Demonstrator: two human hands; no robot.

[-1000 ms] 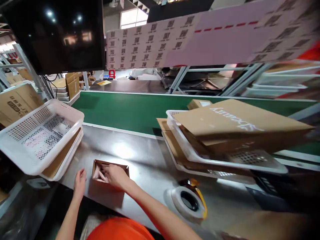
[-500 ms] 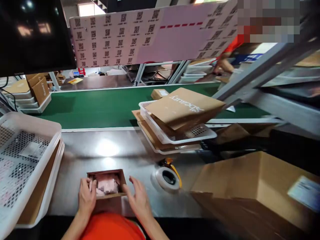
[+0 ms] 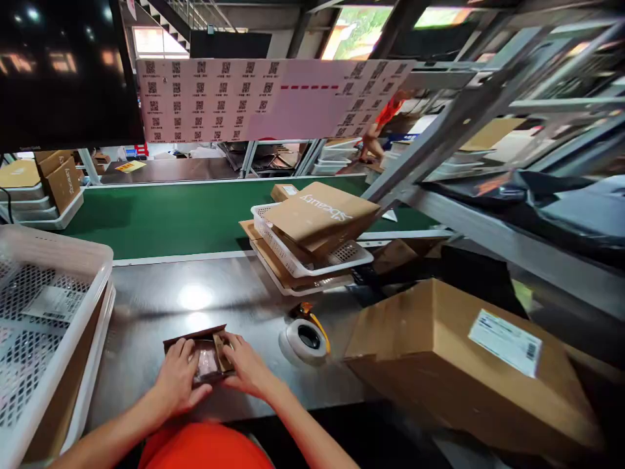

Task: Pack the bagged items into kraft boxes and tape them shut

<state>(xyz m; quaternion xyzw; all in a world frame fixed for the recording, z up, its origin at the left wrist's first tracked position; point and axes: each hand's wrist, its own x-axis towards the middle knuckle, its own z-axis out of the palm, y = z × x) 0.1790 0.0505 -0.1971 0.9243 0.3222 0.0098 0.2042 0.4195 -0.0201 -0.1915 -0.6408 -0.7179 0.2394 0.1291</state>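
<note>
A small open cardboard box [image 3: 221, 350] sits on the metal bench in front of me. Pinkish clear-wrapped contents [image 3: 208, 362] show inside it. My left hand [image 3: 176, 381] is bent over the left side of the box, fingers on its edge and thumb stretched along the near side. On the right, my right hand [image 3: 248, 366] grips the side and a folded-in flap between thumb and fingers. The near wall is partly hidden by my hands. A tape roll [image 3: 293, 342] with an orange-yellow dispenser lies to the right.
White perforated trays [image 3: 100, 260] are stacked at left. Another tray [image 3: 336, 259] carries a brown printed carton [image 3: 317, 207], beside a green conveyor belt [image 3: 195, 218]. A large labelled carton [image 3: 400, 322] stands at right under a slanted metal post [image 3: 439, 137]. A person's arm shows beyond the belt.
My hands have closed in on the small box from its sides. A right flap is now folded inward, covering part of the contents. The view has shifted right and up.
</note>
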